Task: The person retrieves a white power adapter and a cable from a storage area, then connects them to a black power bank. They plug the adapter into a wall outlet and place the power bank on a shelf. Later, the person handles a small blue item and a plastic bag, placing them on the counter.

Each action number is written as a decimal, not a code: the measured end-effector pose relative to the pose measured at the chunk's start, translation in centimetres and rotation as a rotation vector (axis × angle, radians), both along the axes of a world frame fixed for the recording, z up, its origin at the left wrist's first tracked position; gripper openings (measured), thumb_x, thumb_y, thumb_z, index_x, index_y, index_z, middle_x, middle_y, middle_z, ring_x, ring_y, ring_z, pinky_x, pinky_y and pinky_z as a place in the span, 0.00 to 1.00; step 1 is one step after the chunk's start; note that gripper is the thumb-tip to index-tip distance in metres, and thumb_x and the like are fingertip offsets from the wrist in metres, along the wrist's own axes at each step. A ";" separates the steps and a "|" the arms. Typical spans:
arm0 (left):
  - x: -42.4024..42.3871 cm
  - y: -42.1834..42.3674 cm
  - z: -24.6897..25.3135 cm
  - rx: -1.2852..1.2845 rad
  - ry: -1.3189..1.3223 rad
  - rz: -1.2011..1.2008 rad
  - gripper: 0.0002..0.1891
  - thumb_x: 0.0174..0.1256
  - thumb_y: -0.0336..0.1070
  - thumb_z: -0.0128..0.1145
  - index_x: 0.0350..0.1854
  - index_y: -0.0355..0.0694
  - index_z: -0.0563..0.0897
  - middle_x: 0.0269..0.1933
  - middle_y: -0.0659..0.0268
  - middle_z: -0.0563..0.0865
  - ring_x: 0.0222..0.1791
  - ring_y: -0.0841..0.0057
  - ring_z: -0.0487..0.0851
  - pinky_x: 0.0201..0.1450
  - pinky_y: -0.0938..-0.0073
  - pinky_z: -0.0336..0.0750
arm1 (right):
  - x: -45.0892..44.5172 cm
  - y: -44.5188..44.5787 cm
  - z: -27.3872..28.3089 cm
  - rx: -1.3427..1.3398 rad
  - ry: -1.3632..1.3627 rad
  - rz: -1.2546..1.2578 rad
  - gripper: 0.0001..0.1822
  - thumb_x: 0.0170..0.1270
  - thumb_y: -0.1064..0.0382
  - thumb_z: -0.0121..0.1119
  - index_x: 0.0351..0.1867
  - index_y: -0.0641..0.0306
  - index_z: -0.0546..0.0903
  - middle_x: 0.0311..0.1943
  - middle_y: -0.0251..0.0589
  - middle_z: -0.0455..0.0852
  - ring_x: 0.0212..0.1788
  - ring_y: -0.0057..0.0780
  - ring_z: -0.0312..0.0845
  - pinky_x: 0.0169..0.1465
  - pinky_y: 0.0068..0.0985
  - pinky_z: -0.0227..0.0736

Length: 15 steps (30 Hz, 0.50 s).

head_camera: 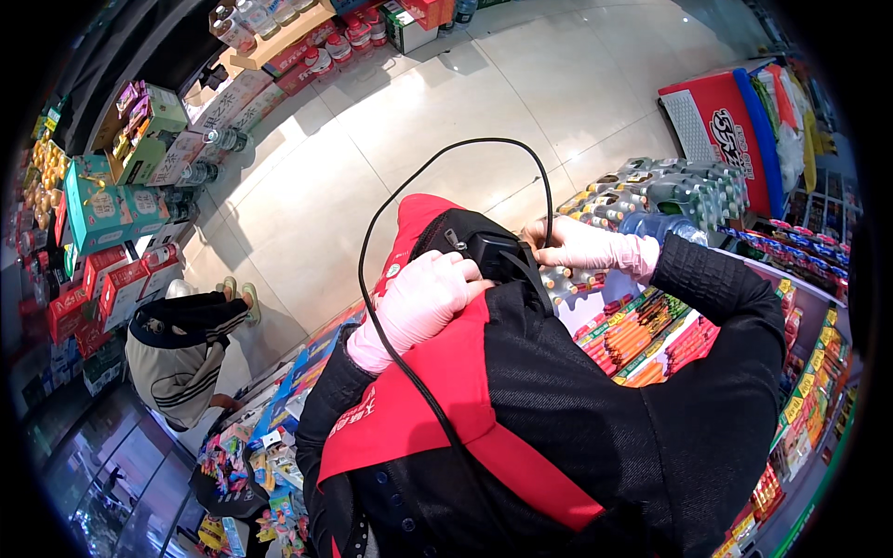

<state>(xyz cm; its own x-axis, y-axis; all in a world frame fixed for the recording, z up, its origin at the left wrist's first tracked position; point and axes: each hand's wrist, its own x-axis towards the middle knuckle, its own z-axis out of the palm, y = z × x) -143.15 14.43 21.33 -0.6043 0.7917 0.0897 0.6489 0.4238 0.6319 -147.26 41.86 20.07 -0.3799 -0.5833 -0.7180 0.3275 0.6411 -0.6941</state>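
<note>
Both hands wear thin pale pink gloves. My left hand (418, 303) lies at the opening of a black zippered bag (436, 234) worn over the red apron (432, 390), its fingers curled at the bag's edge. A black boxy device (492, 252) sits partly inside the bag, between the hands. My right hand (582, 247) is at the bag's right side, its thumb and fingers around a black cable (548, 185). That cable loops out over the floor and back across the apron. The left fingertips are partly hidden.
Packs of bottled drinks (680, 192) and a shelf of packaged snacks (635, 335) stand at the right. Stacked cartons (104, 209) line the left. Another person (178, 356) bends beside a display at the lower left. A red box (722, 136) stands at the upper right of the tiled floor.
</note>
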 end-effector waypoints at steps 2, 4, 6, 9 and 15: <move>-0.5 0.2 0.7 -0.027 -0.068 0.004 0.19 0.53 0.33 0.57 0.50 0.48 0.84 0.36 0.67 0.80 0.38 0.69 0.79 0.44 0.70 0.71 | -0.6 -0.1 0.8 0.063 -0.109 0.074 0.13 0.62 0.57 0.56 0.38 0.65 0.82 0.27 0.31 0.82 0.29 0.15 0.74 0.30 0.18 0.70; -1.0 0.4 0.6 -0.041 -0.093 -0.039 0.21 0.54 0.35 0.57 0.54 0.52 0.82 0.36 0.67 0.78 0.38 0.69 0.78 0.45 0.69 0.71 | -1.0 -0.6 1.4 0.096 -0.150 0.111 0.14 0.62 0.55 0.59 0.34 0.65 0.84 0.25 0.31 0.84 0.29 0.15 0.75 0.31 0.18 0.70; -1.2 0.5 0.4 -0.028 -0.105 -0.062 0.22 0.54 0.36 0.57 0.55 0.55 0.82 0.36 0.68 0.77 0.40 0.69 0.78 0.47 0.68 0.70 | -0.9 -1.0 1.7 0.102 -0.127 0.094 0.16 0.61 0.52 0.62 0.31 0.64 0.84 0.24 0.31 0.85 0.28 0.16 0.76 0.32 0.18 0.70; -1.1 0.6 0.4 0.008 -0.096 -0.052 0.20 0.53 0.36 0.58 0.51 0.57 0.84 0.36 0.68 0.77 0.42 0.69 0.77 0.50 0.67 0.69 | -0.5 -1.3 1.8 0.077 0.056 0.178 0.15 0.60 0.54 0.61 0.36 0.67 0.84 0.27 0.42 0.86 0.31 0.26 0.82 0.37 0.25 0.75; -1.1 0.6 -0.2 0.119 0.035 0.100 0.14 0.46 0.36 0.63 0.39 0.53 0.88 0.41 0.65 0.79 0.47 0.65 0.76 0.56 0.66 0.70 | 2.1 -0.8 0.8 0.171 0.267 -0.015 0.16 0.61 0.55 0.65 0.35 0.66 0.75 0.27 0.44 0.82 0.32 0.32 0.81 0.37 0.28 0.75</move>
